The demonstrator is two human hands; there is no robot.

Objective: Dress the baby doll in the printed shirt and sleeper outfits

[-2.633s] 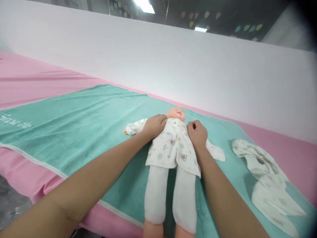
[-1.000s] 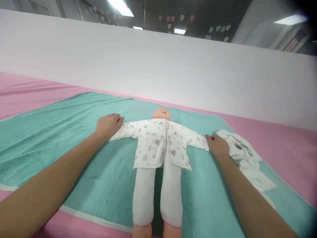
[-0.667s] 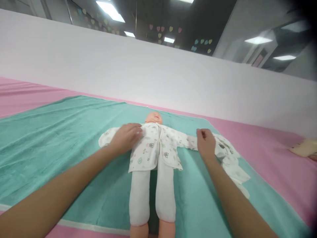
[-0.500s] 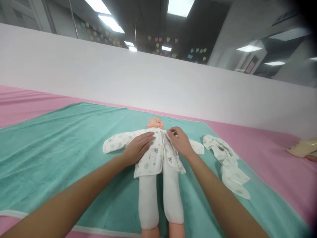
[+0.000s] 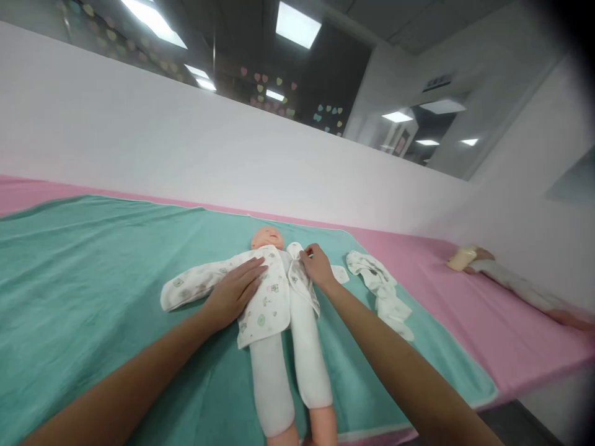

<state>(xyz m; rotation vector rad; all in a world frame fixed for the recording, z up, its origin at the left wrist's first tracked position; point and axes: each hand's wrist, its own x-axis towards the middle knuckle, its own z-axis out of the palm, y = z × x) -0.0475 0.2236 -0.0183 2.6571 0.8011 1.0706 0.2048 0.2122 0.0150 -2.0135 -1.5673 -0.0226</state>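
Note:
A baby doll (image 5: 268, 238) lies on its back on a teal towel (image 5: 93, 279), wearing a white printed jacket (image 5: 264, 303) and white leggings (image 5: 288, 365). My left hand (image 5: 232, 291) lies flat and open on the jacket's left front panel, fingers pointing to the doll's chest. Fingers closed, my right hand (image 5: 317, 266) pinches the edge of the jacket's right front panel near the doll's shoulder. The jacket's left sleeve (image 5: 190, 288) is spread out on the towel.
A crumpled white printed garment (image 5: 383, 294) lies on the towel to the right of the doll. The towel covers a pink sheet (image 5: 488, 322) backed by a white wall. Another doll (image 5: 506, 282) lies far right on the pink sheet. The table edge drops off at lower right.
Both hands came in from the sleeve ends to the doll's chest. The left now rests flat on the jacket and the right grips the jacket's front edge. The view swung right.

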